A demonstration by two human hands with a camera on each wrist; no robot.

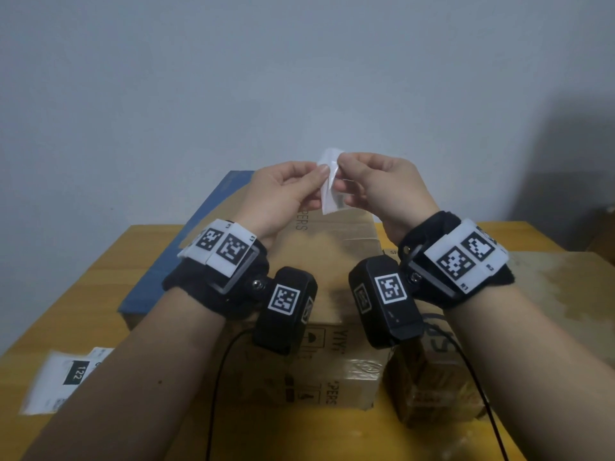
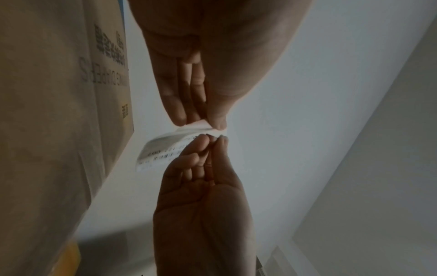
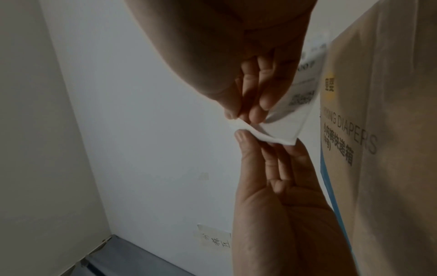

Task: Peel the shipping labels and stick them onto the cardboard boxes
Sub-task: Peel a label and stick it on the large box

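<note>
Looks like a plain room used for packing parcels: taped cardboard boxes (image 1: 336,357) below the fingers on a yellow table (image 1: 83,301), printed shipping labels (image 1: 63,377) lying down-left, bare grey wall (image 1: 299,61) beyond.

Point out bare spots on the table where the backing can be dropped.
Bare table lies left of the blue box, above the spare labels. More lies along the near edge, below the boxes. The middle is crowded with boxes, under both hands holding the label.

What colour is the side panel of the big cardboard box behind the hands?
Blue, on the large cardboard box; the head view shows it best.
</note>
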